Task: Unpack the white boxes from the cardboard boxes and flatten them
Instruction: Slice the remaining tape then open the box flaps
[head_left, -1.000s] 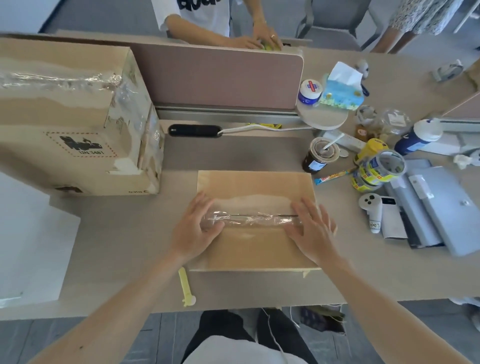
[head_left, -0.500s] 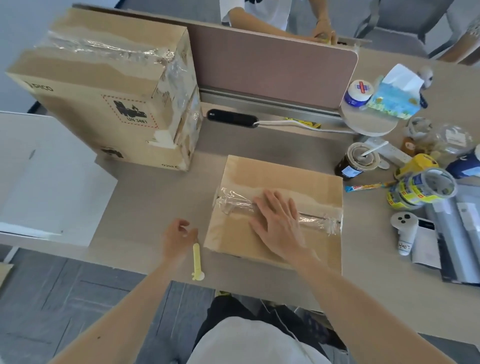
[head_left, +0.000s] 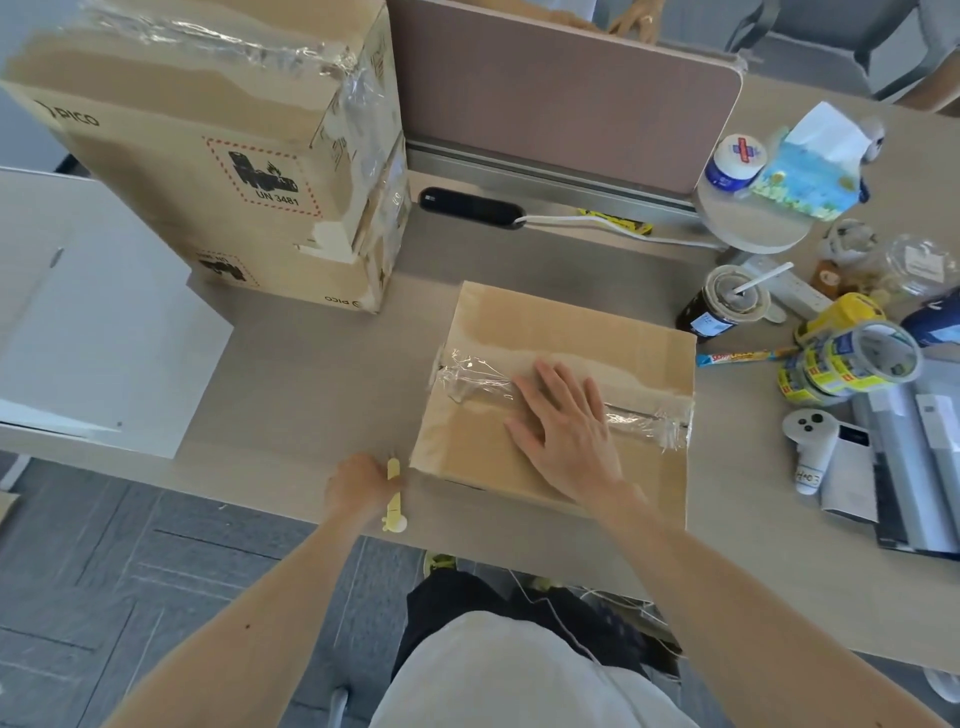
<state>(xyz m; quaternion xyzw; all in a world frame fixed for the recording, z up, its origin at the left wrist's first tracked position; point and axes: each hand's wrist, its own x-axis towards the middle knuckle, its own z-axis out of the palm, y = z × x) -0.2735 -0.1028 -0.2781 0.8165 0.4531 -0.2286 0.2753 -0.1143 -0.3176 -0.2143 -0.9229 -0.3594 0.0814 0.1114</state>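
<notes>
Head view: a pale wooden table stood over grey carpet, with a brown divider panel along its far side. A big cardboard box sat at the far left. A smaller cardboard box lay near the front edge, its seam sealed with crinkled clear tape. Tape rolls and a drink cup cluttered the right side. A flat white sheet ran off the left edge – whether it was a box could not be told. The right hand lay flat on the smaller box, fingers spread across the tape. The left hand curled round a yellow cutter at the table's front edge, its fingertips hidden.
</notes>
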